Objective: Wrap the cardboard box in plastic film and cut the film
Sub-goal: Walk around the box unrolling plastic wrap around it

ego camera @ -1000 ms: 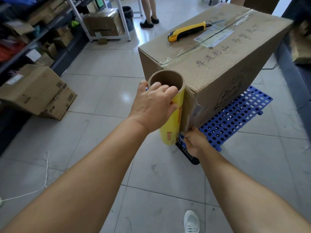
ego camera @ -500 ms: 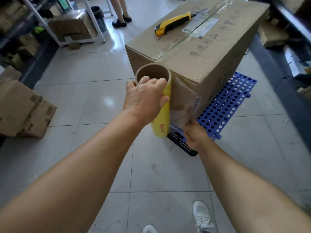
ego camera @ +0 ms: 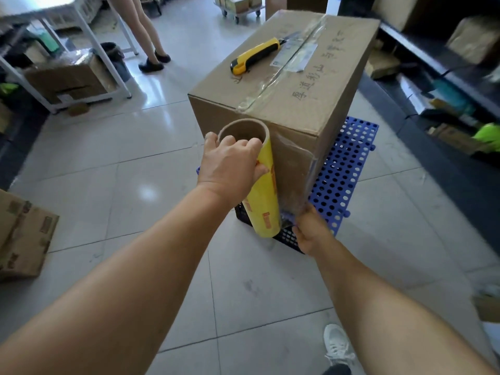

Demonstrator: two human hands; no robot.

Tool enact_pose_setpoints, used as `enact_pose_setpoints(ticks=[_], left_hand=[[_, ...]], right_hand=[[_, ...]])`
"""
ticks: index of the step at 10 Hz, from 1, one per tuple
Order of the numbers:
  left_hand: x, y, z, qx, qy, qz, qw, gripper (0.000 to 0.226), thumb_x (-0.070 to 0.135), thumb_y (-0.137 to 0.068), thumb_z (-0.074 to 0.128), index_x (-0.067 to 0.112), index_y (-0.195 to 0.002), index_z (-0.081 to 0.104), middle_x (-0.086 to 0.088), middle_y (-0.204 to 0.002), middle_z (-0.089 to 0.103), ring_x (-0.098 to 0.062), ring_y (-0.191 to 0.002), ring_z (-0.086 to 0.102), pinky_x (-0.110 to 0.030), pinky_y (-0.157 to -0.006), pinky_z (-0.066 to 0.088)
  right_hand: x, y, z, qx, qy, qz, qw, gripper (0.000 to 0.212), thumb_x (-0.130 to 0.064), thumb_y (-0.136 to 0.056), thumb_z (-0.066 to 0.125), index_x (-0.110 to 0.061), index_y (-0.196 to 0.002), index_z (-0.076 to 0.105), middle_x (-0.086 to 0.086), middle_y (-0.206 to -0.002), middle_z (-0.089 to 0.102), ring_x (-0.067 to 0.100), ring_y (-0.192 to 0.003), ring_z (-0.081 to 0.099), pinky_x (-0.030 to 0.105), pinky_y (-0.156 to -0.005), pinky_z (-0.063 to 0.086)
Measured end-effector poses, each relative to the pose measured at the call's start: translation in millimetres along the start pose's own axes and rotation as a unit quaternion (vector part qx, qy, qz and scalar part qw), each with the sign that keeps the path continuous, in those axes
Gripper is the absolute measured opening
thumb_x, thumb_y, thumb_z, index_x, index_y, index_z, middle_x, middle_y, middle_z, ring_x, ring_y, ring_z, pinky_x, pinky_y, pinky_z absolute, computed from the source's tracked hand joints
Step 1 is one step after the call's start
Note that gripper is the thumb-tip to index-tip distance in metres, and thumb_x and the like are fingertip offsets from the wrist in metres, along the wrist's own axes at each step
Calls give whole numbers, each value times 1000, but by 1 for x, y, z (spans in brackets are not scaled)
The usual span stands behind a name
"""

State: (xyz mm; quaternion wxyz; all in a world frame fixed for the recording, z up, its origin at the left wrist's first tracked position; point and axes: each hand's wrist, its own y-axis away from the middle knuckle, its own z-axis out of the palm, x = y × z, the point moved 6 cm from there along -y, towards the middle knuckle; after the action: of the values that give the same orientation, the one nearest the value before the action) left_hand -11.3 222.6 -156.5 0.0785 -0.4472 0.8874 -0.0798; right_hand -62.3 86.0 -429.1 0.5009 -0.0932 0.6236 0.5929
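Where knife [ego camera: 255, 55] tops box [ego camera: 319, 104], shelving [ego camera: 443, 66] beside.

Pale tiled floor [ego camera: 108, 169] carrying perforated blue mats [ego camera: 343, 169] beside a black one [ego camera: 286, 236]; cardboard box [ego camera: 311, 104] stands on them.

cardboard box [ego camera: 311, 104] top: handwritten Chinese characters, unclear | film roll [ego camera: 266, 196]: print unreadable
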Motion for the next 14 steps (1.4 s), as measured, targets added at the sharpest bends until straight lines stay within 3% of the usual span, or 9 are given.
enact_pose_setpoints(ticks=[1,3,6,9,10,11,12,13,14], left_hand=[[1,0,-6,37,-2,60,998,31,45,-88,52,15,-94,54,-2,-91,68,-28,-89,59,-36,-99,21],[0,-2,-7,51,33,114,992,31,43,-86,56,13,-90,55,-5,-87,69,-29,-87,59,-36,-92,31],[-17,-7,-4,84,63,180,978,32,41,-78,68,12,-77,57,-4,-67,66,-28,-67,61,-37,-77,41],[-36,-16,1,77,93,214,969,34,38,-67,78,12,-69,57,-2,-56,62,-26,-53,58,-30,-57,45],[-41,-18,0,77,125,234,961,30,38,-73,73,12,-76,59,0,-62,63,-24,-59,58,-30,-58,45],[-54,-24,-8,82,111,281,950,14,27,-81,64,14,-85,62,1,-73,66,-24,-74,60,-30,-77,38],[-65,-33,-14,92,83,343,931,11,12,-79,66,15,-89,63,1,-78,67,-24,-81,61,-28,-88,29],[-63,-36,-18,85,93,380,916,5,17,-79,66,16,-81,62,3,-70,66,-22,-73,60,-28,-78,33],[-70,-37,-15,80,100,382,915,13,24,-78,67,17,-73,58,3,-63,64,-21,-65,59,-31,-71,43]], right_hand=[[15,9,3,19,2,4,1000,53,-11,-95,48,-33,-141,35,-8,-130,48,19,-122,45,34,-90,40],[48,15,23,62,-34,66,995,52,-12,-98,41,-7,-147,26,19,-153,28,35,-141,27,43,-113,27],[69,5,71,115,-202,100,967,44,-21,-99,36,-6,-140,42,12,-150,38,26,-139,35,39,-111,30],[92,-5,79,181,-374,127,901,51,-16,-99,41,-20,-149,30,2,-154,31,20,-143,29,31,-116,20],[90,-2,88,177,-413,111,886,42,-21,-94,52,-19,-136,48,3,-139,48,20,-131,45,29,-113,29],[90,-8,99,181,-419,100,884,23,-17,-92,49,-18,-112,62,2,-95,54,7,-82,55,23,-98,38],[92,-12,117,187,-442,94,872,14,-22,-93,49,-21,-97,62,0,-86,55,9,-70,45,22,-82,38],[96,-14,132,204,-470,73,856,18,-27,-93,50,-23,-108,60,-3,-92,59,10,-76,48,25,-89,33],[103,-19,146,211,-482,63,848,13,-34,-92,51,-25,-97,60,-4,-80,52,11,-61,36,24,-87,33]])
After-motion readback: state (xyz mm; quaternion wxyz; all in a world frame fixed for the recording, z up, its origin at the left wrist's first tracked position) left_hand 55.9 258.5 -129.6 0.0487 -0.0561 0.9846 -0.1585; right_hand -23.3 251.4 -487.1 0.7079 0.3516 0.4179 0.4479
